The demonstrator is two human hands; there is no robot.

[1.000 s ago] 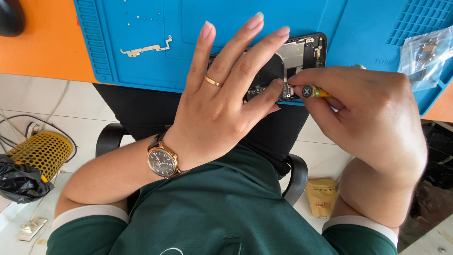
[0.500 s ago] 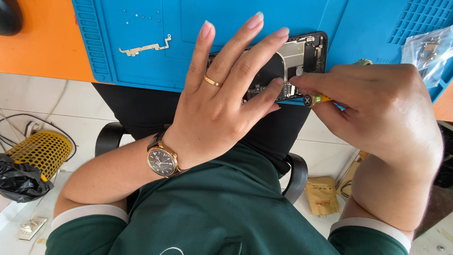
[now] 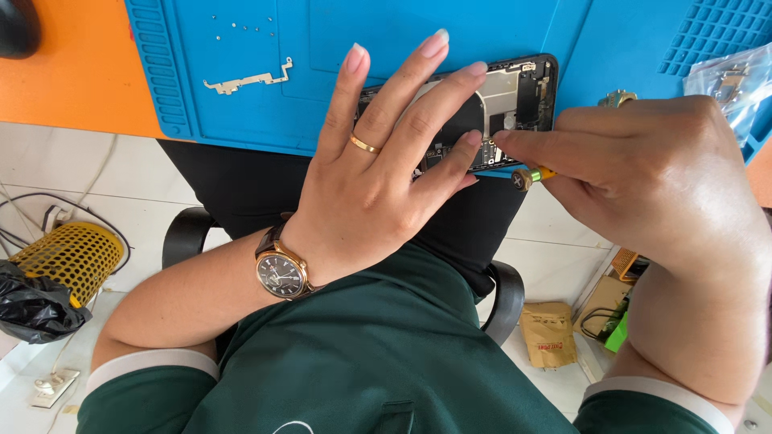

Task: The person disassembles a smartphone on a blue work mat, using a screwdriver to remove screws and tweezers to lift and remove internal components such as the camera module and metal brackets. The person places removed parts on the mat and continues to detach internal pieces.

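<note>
- Pinching a small screwdriver [image 3: 532, 174] between thumb and fingers, the right hand [image 3: 651, 173] is closing tight around it — only the yellow shaft and metal end cap are showing, just off the lower right corner of the phone.
- Pressing down flat, the left hand [image 3: 378, 173] is lying with its fingers spread apart over the opened phone [image 3: 523, 96], gripping nothing — merely pinning it in place.
- Lying with its back off and its dark inner parts and metal shields showing, the phone is sitting on the near edge of the blue work mat [image 3: 241, 120], partly hidden under the left fingers.
- Sitting on the left ring finger is a gold ring [image 3: 363, 145], and a brown-strapped wristwatch [image 3: 281, 272] is circling the left wrist.
- Resting well to the left of the phone on the mat is a thin metal bracket [image 3: 248, 80], with a few tiny screws [image 3: 237, 24] lying above it.
- Poking in at the mat's right edge is a clear plastic bag [image 3: 728, 80] of parts.
- Standing on the floor at the left is a yellow mesh basket [image 3: 68, 257] with a black bag [image 3: 36, 301] beside it.
</note>
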